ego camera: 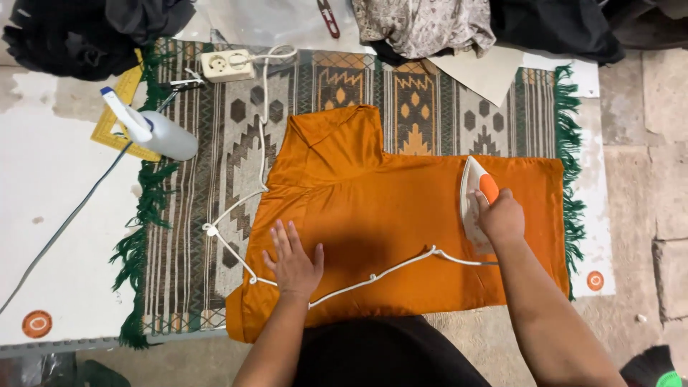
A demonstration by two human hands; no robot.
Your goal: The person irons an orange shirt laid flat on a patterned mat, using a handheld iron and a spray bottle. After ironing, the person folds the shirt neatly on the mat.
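Left hand (294, 261) lies flat, fingers spread, pressing the orange cloth (373, 215) spread over a patterned rug (215, 193) on the tabletop (50, 215). Cloth judged soft, light, prone to shifting; best pinned flat. Right hand (502, 217) is clamped on the iron (476, 204) handle; iron judged heavy and hot. Its white cord (373, 276) crosses the cloth. Spray bottle (150, 129) lies beyond.
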